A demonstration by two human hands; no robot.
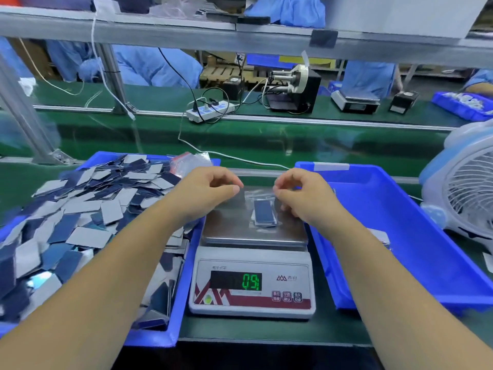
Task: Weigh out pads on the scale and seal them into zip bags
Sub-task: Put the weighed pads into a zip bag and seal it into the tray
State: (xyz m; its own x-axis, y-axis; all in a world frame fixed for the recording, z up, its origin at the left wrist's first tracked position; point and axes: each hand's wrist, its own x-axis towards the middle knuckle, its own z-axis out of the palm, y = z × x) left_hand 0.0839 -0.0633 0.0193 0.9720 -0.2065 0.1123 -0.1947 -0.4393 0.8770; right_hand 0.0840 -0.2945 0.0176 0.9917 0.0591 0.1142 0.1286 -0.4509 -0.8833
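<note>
A clear zip bag (256, 202) with a small stack of dark blue pads (264, 212) inside hangs over the steel platter of the scale (252, 284). My left hand (205, 192) pinches the bag's top edge at its left end. At the right end of that edge, my right hand (304, 194) pinches it too. The scale's green display shows lit digits. Left of the scale, a blue tray (176, 311) is heaped with loose blue and grey pads (85, 209). A bundle of empty zip bags (186, 162) lies at that tray's far edge.
A blue tray (400, 236) stands right of the scale, with something pale partly hidden behind my right forearm. A white and blue fan (464, 182) sits at the far right. Beyond are a green conveyor belt (240, 140), a power strip (209, 110) and people in blue coats.
</note>
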